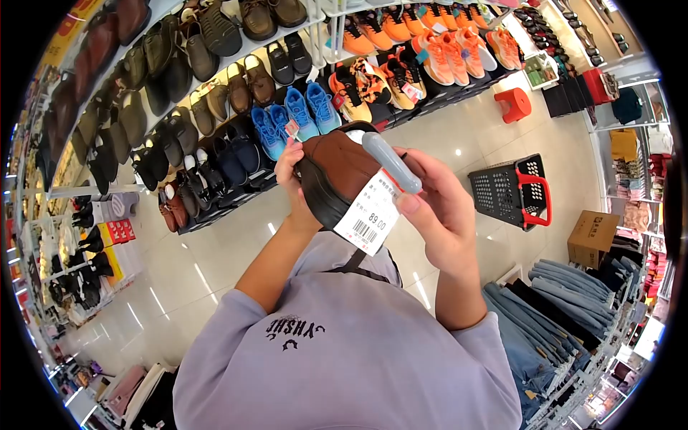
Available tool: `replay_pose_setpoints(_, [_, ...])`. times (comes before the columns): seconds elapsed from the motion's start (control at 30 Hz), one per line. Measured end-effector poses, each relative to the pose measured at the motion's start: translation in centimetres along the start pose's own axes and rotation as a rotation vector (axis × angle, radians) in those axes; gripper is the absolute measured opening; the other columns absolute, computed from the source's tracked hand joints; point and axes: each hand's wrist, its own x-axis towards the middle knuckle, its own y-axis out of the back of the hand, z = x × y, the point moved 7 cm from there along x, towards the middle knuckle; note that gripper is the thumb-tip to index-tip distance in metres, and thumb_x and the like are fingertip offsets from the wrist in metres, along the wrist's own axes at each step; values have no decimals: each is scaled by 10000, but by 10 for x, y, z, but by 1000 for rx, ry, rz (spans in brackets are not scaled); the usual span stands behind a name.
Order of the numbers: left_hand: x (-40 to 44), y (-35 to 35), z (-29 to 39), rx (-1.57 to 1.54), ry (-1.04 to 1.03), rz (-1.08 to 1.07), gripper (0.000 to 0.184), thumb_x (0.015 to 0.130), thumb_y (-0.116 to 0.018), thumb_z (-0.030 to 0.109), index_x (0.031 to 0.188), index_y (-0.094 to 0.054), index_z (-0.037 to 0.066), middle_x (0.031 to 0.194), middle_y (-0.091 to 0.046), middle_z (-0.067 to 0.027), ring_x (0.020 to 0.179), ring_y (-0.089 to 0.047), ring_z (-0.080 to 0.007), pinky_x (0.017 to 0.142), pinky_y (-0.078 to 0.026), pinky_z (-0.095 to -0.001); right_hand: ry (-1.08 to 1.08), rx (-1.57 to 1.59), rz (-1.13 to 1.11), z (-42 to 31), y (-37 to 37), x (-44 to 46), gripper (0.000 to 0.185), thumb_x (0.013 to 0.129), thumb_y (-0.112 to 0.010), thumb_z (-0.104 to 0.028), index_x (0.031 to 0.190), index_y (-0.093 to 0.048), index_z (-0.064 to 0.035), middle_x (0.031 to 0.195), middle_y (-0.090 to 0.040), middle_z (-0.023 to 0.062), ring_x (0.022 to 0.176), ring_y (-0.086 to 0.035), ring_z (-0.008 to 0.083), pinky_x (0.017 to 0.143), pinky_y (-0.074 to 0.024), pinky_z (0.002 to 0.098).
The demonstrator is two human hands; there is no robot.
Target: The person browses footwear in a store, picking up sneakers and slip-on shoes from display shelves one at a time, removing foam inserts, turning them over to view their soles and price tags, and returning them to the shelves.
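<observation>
A brown leather shoe with a black sole is held up in front of my chest. My left hand grips its left end, fingers curled round the edge. My right hand closes on the other end, its thumb near the corner of a white price tag that reads 89.00 above a barcode. A smooth grey, rounded, elongated piece, which looks like a security tag, lies across the shoe beside that thumb. Most of my right fingers are hidden behind the shoe.
Ahead, racks carry dark shoes, blue sneakers and orange sneakers. A black shopping basket with a red handle and a red stool stand on the tiled floor. Folded jeans and a cardboard box are at right.
</observation>
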Motion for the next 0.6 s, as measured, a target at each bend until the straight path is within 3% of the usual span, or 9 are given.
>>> replay_pose_setpoints(0.1, [0, -3, 21, -194, -139, 61, 634, 757, -452, 500, 1239, -504, 92, 1209, -525, -246, 1061, -548, -404, 941, -434, -478, 11, 4, -19, 4, -12, 20, 411, 880, -597, -101, 1246, -483, 46, 1174, -571, 148, 1090, -560, 214, 929, -441, 349])
replay_pose_setpoints(0.2, [3, 12, 44, -205, -142, 182, 580, 763, -457, 475, 1219, -522, 123, 1194, -539, -224, 1045, -552, -403, 942, -437, -463, -16, -5, -35, 12, -25, 44, 419, 874, -604, -100, 1247, -484, 49, 1163, -582, 146, 1061, -569, 193, 915, -452, 338])
replay_pose_setpoints(0.27, [0, 23, 62, -8, -182, 162, 568, 771, -432, 460, 1220, -531, 127, 1191, -549, -198, 1066, -547, -384, 944, -437, -449, -54, -37, -80, 12, -37, 65, 442, 868, -607, -93, 1264, -474, 50, 1153, -591, 144, 1049, -572, 176, 901, -459, 327])
replay_pose_setpoints(0.3, [-13, 41, 76, 548, -348, 216, 615, 720, -564, 357, 1251, -416, 84, 1205, -497, -188, 1090, -518, -354, 962, -402, -433, -35, -8, -94, 10, -45, 77, 454, 859, -617, -92, 1268, -476, 48, 1160, -595, 144, 1054, -576, 186, 900, -459, 332])
replay_pose_setpoints(0.37, [-35, 47, 95, 1659, -667, 354, 957, 620, -830, 152, 1312, -187, -2, 1235, -392, -170, 1138, -460, -294, 998, -331, -403, 62, -139, -164, 12, -50, 92, 488, 836, -643, -94, 1273, -476, 42, 1183, -587, 160, 1069, -579, 219, 897, -460, 343])
replay_pose_setpoints(0.43, [-39, 40, 113, 1439, -618, 395, 951, 602, -828, 172, 1319, -232, -17, 1242, -421, -155, 1172, -449, -257, 981, -364, -372, 180, -378, -250, 4, -65, 117, 588, 771, -701, -105, 1293, -464, 22, 1224, -552, 189, 1126, -546, 295, 927, -431, 356])
replay_pose_setpoints(0.5, [-46, 30, 133, 1295, -612, 380, 907, 614, -821, 144, 1315, -269, -21, 1272, -407, -154, 1187, -438, -243, 989, -360, -370, 259, -507, -164, 2, -72, 133, 620, 753, -718, -121, 1298, -457, 19, 1308, -477, 194, 1187, -492, 314, 970, -393, 368])
replay_pose_setpoints(0.57, [-50, -5, 161, 1299, -772, 314, 893, 621, -811, 119, 1321, -273, -16, 1259, -436, -142, 1179, -455, -235, 985, -369, -361, 212, -503, -218, 26, -78, 140, 732, 754, -740, -167, 1360, -370, 14, 1369, -414, 174, 1228, -449, 304, 1005, -360, 381])
replay_pose_setpoints(0.6, [-53, 0, 172, 1131, -724, 331, 868, 627, -805, 119, 1314, -291, -11, 1238, -458, -127, 1160, -470, -222, 976, -379, -359, 1, -342, -313, 50, -85, 141, 796, 755, -749, -184, 1388, -307, 11, 1365, -414, 171, 1232, -443, 290, 1002, -368, 382])
